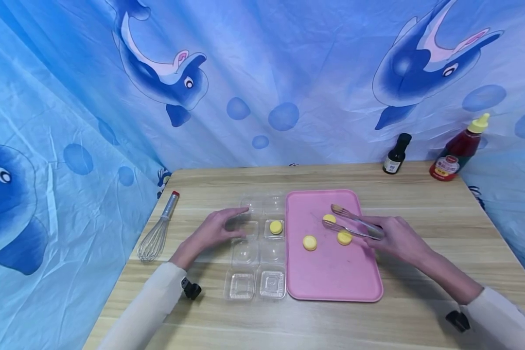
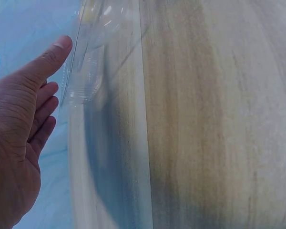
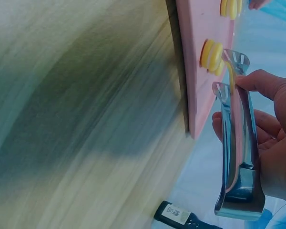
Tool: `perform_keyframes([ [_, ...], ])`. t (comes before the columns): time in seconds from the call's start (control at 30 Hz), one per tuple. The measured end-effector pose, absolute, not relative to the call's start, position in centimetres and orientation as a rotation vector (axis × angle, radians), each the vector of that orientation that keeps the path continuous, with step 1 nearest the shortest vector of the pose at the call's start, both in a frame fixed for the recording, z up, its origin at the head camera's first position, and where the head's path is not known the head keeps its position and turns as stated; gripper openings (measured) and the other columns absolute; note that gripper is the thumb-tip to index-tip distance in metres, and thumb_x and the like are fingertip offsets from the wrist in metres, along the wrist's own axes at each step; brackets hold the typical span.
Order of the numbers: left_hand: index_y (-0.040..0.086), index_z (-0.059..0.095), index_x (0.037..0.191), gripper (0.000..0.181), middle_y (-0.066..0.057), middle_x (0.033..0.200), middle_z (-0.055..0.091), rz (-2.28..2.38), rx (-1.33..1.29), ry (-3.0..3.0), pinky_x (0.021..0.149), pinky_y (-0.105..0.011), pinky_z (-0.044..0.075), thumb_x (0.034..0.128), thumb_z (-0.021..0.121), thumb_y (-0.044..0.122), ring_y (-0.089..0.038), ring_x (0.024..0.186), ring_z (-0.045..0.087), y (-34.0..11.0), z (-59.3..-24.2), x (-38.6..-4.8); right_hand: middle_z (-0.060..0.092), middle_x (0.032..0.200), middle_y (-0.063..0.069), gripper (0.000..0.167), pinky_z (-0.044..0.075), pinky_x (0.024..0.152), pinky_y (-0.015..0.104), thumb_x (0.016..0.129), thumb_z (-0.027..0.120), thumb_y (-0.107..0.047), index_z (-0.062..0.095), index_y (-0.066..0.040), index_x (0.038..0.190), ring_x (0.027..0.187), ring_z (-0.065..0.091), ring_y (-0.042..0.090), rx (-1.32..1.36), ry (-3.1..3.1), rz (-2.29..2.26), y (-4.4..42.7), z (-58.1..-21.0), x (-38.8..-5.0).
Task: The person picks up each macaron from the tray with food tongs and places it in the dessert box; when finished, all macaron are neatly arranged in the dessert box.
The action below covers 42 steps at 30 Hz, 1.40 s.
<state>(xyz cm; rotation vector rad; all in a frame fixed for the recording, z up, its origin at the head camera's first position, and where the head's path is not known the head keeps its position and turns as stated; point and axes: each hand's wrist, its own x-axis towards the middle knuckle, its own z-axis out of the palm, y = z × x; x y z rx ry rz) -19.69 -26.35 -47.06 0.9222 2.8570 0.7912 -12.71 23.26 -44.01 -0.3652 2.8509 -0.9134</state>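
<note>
Metal tongs (image 1: 343, 211) are held in my right hand (image 1: 395, 238), over the right side of a pink tray (image 1: 332, 279). Their two tips are spread apart around a yellow macaron (image 1: 329, 219). Two more macarons, one (image 1: 344, 237) beside the lower arm and another (image 1: 309, 243) further left, lie on the tray. My left hand (image 1: 214, 229), thumb and fingers apart, is at the left edge of a clear plastic container (image 1: 272, 282); whether it touches is unclear. One compartment contains a yellow macaron (image 1: 276, 227).
A whisk (image 1: 158, 236) lies at the table's left. Along the back right stand a small dark bottle (image 1: 395, 154) and a red sauce bottle (image 1: 457, 151) with a yellow cap. A blue dolphin-print curtain (image 1: 253, 63) hangs behind the wooden table (image 1: 227, 325).
</note>
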Motion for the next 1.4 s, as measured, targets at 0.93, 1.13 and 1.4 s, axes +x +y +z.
perform_keyframes([
  [0.93, 0.013, 0.06, 0.151, 0.082, -0.006, 0.149, 0.063, 0.751, 0.944, 2.837, 0.12, -0.047, 0.043, 0.0807, 0.093, 0.038, -0.03, 0.138, 0.059, -26.19, -46.99, -19.71, 0.076, 0.109, 0.015, 0.057, 0.044, 0.051, 0.024, 0.088, 0.089, -0.018, 0.069, -0.001, 0.139, 0.072, 0.058, 0.016, -0.415, 2.845, -0.953, 22.93, -44.15, -12.49],
  [1.13, 0.014, 0.06, 0.151, 0.081, -0.006, 0.149, 0.063, 0.743, 0.94, 2.84, 0.12, -0.048, 0.043, 0.0806, 0.094, 0.037, -0.03, 0.138, 0.059, -26.15, -47.03, -19.7, 0.076, 0.101, 0.008, 0.053, 0.047, 0.052, 0.024, 0.09, 0.088, -0.017, 0.07, 0.0, 0.136, 0.072, 0.059, 0.015, -0.425, 2.851, -0.966, 22.77, -44.11, -12.45],
  [1.4, 0.013, 0.061, 0.15, 0.08, -0.005, 0.148, 0.063, 0.753, 0.939, 2.834, 0.12, -0.049, 0.042, 0.081, 0.094, 0.036, -0.03, 0.138, 0.059, -26.01, -46.98, -19.62, 0.077, 0.1, 0.009, 0.053, 0.045, 0.049, 0.025, 0.089, 0.088, -0.016, 0.07, 0.001, 0.137, 0.068, 0.058, 0.015, -0.409, 2.855, -0.956, 22.6, -44.08, -12.5],
])
